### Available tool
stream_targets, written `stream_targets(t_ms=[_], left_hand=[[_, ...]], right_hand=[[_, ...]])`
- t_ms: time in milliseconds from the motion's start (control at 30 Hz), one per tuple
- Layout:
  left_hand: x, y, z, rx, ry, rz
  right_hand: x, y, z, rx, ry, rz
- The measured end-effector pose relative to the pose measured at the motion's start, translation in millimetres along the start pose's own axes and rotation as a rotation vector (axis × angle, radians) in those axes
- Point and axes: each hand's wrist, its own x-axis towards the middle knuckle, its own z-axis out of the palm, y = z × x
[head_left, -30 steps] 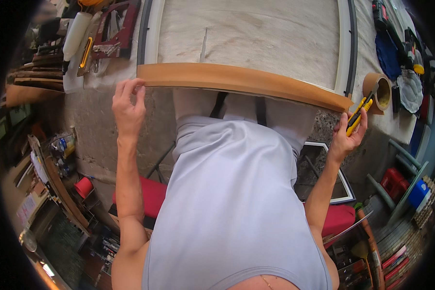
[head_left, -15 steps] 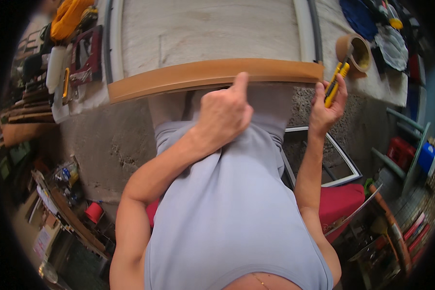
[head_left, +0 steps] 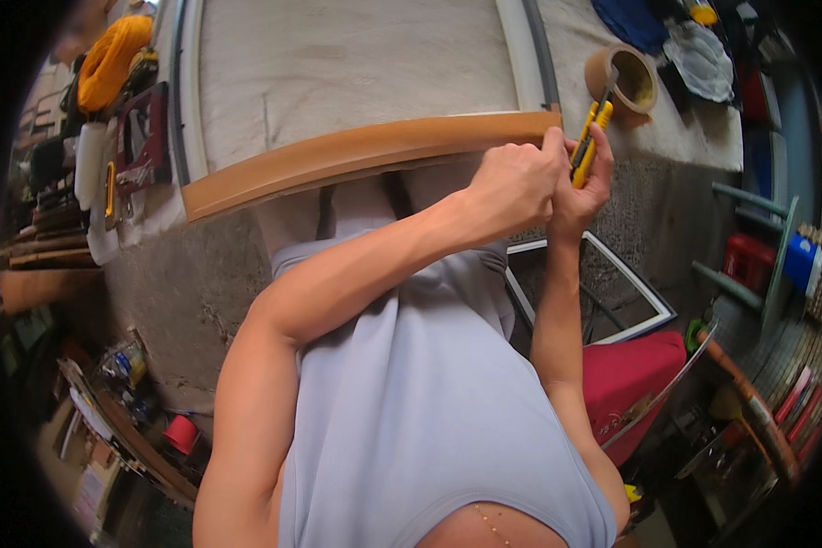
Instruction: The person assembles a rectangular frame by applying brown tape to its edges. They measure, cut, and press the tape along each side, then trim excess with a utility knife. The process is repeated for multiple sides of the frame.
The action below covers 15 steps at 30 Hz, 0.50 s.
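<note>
A wide strip of brown tape (head_left: 356, 153) runs along the near side of a frame with pale bars (head_left: 521, 64) and dark edging, lying on the cloth-covered table. At the strip's right end is my left hand (head_left: 518, 187), its fingers curled and a fingertip pressed against the tape; what lies inside the fingers is hidden. Close beside it, my right hand (head_left: 583, 196) grips a yellow utility knife (head_left: 593, 142), blade pointing up and away from me. The two hands overlap slightly. Just beyond the knife sits a roll of brown tape (head_left: 603, 78).
A dark red staple gun (head_left: 144, 137), a white tube (head_left: 89, 164) and an orange bundle (head_left: 114, 64) lie at the table's left. Crumpled clear plastic (head_left: 700, 62) is at the far right. A small black-and-white frame (head_left: 644, 292) leans below the table.
My left hand has slid right along the tape, from its middle to its right end beside my right hand. The view has shifted, and the knife stays in my right hand.
</note>
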Motion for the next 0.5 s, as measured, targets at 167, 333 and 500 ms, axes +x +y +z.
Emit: stream_targets(t_ms=[167,333,500], left_hand=[[-20.6,-15.2,-48.7,-0.205,0.004,0.141],[-91.8,-75.5,-235.0,-0.230,0.094,0.003],[-95.3,-136.9,-354.4,0.122,-0.243,-0.254]], right_hand=[[-3.1,-2.1,-9.6,0.156,-0.038,0.023],[-24.6,-103.4,24.3,0.430,-0.276,0.247],[-71.1,-169.6,101.6,0.404,-0.790,0.554]])
